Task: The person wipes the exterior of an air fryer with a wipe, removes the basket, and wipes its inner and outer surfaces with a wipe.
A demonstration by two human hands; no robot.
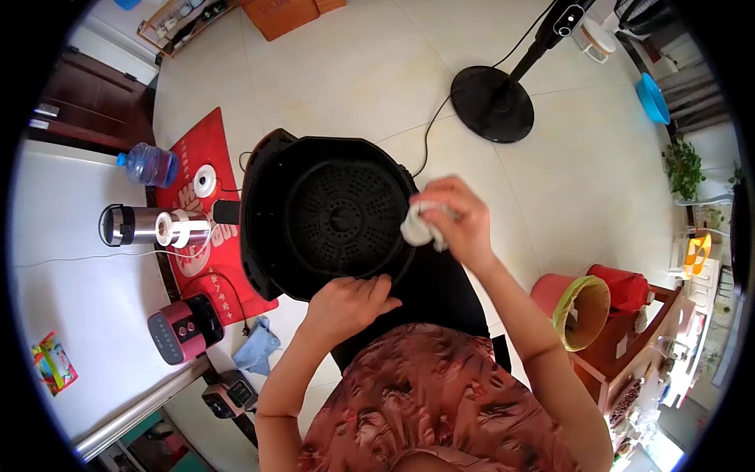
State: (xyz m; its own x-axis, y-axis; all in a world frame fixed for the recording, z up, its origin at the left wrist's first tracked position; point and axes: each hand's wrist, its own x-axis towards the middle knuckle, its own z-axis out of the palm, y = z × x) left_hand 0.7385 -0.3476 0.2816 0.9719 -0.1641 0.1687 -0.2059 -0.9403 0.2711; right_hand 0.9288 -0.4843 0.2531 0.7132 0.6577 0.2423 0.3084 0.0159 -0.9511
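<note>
A black air fryer basket (334,208) with a perforated bottom faces up in front of my body, above my dark-clad lap. My left hand (351,308) grips its near rim, fingers curled over the edge. In my right hand (458,219) is a crumpled white cloth (423,225), pinched between the fingers at the basket's right rim. Whether the cloth touches the rim, I cannot tell. The basket's handle (226,212) points left.
Left, a red mat (206,134), water jug (149,164), steel kettle (145,226), red air fryer body (186,329) and blue cloth (257,346). Ahead stands a fan base (493,105) with a cord across the floor. A lined bin (563,312) is at right.
</note>
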